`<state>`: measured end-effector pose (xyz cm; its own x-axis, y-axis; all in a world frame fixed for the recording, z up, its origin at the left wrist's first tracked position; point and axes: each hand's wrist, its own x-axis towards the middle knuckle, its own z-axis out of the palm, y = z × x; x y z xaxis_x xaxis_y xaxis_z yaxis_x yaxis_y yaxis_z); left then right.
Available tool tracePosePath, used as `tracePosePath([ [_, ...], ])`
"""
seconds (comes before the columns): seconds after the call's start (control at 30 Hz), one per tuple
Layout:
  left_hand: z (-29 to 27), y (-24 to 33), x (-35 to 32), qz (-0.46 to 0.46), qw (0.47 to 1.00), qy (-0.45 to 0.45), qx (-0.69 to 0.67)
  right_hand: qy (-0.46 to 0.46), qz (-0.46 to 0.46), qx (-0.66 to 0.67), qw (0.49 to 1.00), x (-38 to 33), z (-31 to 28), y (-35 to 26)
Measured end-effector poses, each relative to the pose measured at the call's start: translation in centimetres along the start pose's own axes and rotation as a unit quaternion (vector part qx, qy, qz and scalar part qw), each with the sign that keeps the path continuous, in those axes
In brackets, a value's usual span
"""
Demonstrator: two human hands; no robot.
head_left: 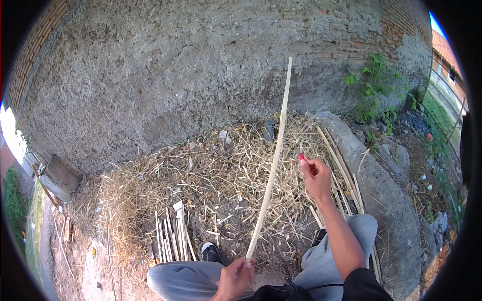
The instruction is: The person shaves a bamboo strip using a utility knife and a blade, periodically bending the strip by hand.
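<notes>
A long, pale strip of split wood or bamboo rises from my lap toward the wall, leaning slightly right. Its lower end is gripped in my left hand, whose fingers are wrapped round it. To the right of the strip, and apart from it, my right hand is raised with the fingers closed. A small red-handled tool pokes out between thumb and fingers. Most of that tool is covered by the hand, so its kind is unclear.
Dry shavings cover the ground before a rough wall. Cut strips lie by my left knee, and longer ones lie at right along a large stone. A green plant grows by the wall.
</notes>
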<state>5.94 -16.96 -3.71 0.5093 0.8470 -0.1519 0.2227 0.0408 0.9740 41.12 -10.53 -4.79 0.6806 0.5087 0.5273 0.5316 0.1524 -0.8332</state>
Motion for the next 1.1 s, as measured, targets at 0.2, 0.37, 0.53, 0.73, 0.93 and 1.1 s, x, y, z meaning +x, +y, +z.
tracePosePath([
  [0.2,-0.5,-0.9,0.7,-0.038,0.996,-0.023,-0.073,-0.025,0.31,0.266,0.912,-0.2,-0.7,-2.1],
  [0.37,-1.4,-2.8,1.6,-0.018,0.997,-0.062,-0.041,-0.049,0.38,0.336,0.86,-1.3,-0.4,-3.9],
  [0.53,-1.7,-1.3,1.9,-0.026,0.999,-0.033,0.001,-0.163,0.235,0.131,0.949,-3.7,0.5,-5.3],
  [0.73,-1.8,1.8,1.9,-0.077,0.996,-0.024,-0.026,-0.299,-0.03,-0.282,0.911,-6.8,1.3,-6.2],
  [0.93,-2.8,-0.2,2.1,-0.162,0.975,-0.049,-0.143,-0.291,-0.059,-0.273,0.915,-7.1,1.3,-6.9],
  [1.1,-3.9,0.7,2.2,-0.234,0.932,-0.119,-0.25,-0.25,0.125,-0.007,0.96,-6.2,1.8,-6.4],
])
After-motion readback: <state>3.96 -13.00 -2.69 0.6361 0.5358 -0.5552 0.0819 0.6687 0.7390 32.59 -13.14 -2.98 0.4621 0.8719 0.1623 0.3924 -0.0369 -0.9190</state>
